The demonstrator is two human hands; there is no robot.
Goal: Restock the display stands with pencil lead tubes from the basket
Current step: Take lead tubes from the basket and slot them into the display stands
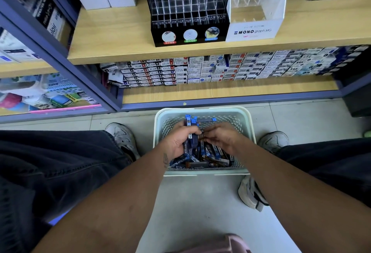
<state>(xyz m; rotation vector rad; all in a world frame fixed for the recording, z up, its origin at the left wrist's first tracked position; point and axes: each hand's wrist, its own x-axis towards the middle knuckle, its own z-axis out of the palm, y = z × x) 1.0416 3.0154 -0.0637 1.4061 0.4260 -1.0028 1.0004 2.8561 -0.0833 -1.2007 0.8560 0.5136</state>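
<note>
1. Stationery shelves fill the background; on the wooden shelf (124, 37) stand a black display stand (188, 11) and a white display stand (259, 5), their clear slots looking mostly empty.
2. Below, on the pale floor, a mint basket (249, 124) holds the loose pencil lead tubes (210, 156).
3. The left hand (178, 140) grips a bundle of tubes (189, 124), fingers curled around it.
4. The right hand (220, 137) pinches among the tubes (what exactly, one cannot tell).
5. These tubes look light, stiff and smooth, so probably slippery in a bundle; holding them across the middle seems safest.
</note>
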